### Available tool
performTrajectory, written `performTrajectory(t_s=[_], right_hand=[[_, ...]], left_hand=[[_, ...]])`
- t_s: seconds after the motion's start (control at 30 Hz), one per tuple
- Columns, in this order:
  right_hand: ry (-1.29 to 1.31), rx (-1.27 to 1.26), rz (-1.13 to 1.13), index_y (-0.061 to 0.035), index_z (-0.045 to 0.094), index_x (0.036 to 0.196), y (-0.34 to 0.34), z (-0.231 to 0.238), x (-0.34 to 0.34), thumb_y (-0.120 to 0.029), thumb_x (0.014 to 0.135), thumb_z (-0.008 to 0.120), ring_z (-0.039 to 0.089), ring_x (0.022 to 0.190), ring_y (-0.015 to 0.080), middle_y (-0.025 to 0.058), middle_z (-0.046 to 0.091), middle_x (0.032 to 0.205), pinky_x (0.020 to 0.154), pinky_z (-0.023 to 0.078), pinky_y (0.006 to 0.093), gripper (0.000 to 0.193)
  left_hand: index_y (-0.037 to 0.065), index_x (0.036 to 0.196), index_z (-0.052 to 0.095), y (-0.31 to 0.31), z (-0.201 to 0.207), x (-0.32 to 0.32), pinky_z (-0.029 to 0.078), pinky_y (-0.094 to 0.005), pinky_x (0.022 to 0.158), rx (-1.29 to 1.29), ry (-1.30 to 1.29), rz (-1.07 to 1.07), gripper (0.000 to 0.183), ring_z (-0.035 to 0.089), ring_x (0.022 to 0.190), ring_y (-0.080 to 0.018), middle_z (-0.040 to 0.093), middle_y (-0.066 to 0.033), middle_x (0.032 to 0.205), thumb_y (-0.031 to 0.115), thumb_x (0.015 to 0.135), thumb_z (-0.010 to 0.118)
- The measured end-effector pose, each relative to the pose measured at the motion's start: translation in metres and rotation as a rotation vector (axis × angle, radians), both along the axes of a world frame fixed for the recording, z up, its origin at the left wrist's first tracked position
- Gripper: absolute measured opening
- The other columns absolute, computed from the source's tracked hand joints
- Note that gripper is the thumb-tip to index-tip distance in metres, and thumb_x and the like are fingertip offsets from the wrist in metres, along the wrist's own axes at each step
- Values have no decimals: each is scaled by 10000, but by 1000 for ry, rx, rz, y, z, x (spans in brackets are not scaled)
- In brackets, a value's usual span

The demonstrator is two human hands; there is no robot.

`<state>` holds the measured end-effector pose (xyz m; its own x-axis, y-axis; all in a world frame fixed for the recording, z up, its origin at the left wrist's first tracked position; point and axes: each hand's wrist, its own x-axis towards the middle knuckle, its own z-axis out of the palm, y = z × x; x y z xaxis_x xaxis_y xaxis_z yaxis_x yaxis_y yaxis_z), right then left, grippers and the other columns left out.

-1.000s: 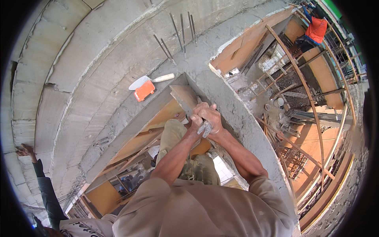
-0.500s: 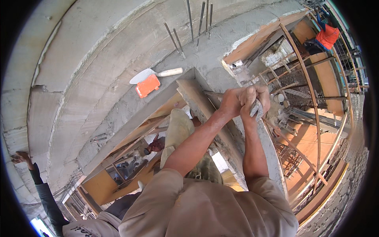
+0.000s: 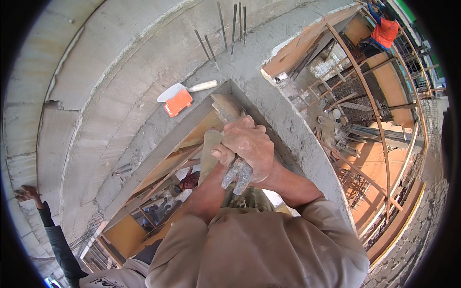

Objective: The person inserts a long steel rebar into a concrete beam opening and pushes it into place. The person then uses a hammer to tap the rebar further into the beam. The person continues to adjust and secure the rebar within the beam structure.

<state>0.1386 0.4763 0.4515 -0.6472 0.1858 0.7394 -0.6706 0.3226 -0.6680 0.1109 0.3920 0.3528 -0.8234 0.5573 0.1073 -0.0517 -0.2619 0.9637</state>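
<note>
Both hands are together in front of my chest, over the opening in the concrete. My right hand [image 3: 248,144] is closed round a cement-crusted tool [image 3: 238,176], whose grey end splits into two stubby prongs pointing back at me. My left hand [image 3: 224,154] is closed against the same tool, mostly hidden behind the right one. The rest of the tool is covered by the hands, so its exact kind does not show. Just beyond the hands, a wooden board [image 3: 225,106] stands in the corner of the opening. My trouser leg [image 3: 210,149] shows left of the hands.
A trowel [image 3: 169,93] lies beside an orange box [image 3: 178,103] on the concrete ledge. Several rebar ends [image 3: 234,30] stick up behind. Another person's arm [image 3: 61,242] reaches in at left; a person in an orange vest [image 3: 384,34] is far right. Someone [image 3: 190,179] is below.
My hands and the tool have swung from the right, over the concrete beam, back left and closer to my chest. The tool's pronged end now shows more. Trowel and orange box stay put.
</note>
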Motion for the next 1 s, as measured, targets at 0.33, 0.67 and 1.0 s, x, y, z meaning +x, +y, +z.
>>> performTrajectory(t_s=[0.33,0.67,1.0], right_hand=[[-168,43,-213,-31,582,784,4,-143,-13,-90,764,765,563,581,247,69,531,638,585,451,355,193],[-94,161,22,-52,583,765,-77,-192,85,-133,729,729,569,663,210,63,545,742,646,459,341,171],[-49,-50,-259,-14,581,773,105,-159,50,-162,810,732,555,568,227,87,556,646,542,456,349,215]], left_hand=[[69,785,468,22,-140,-34,390,-275,815,-524,213,-96,265,454,756,-155,438,-32,792,275,948,506],[17,837,569,-70,-176,56,397,-296,929,-209,571,27,207,592,895,-216,590,-75,847,204,926,563],[15,793,533,114,-114,33,416,-366,848,-404,336,21,344,546,773,-218,558,-76,774,331,929,528]])
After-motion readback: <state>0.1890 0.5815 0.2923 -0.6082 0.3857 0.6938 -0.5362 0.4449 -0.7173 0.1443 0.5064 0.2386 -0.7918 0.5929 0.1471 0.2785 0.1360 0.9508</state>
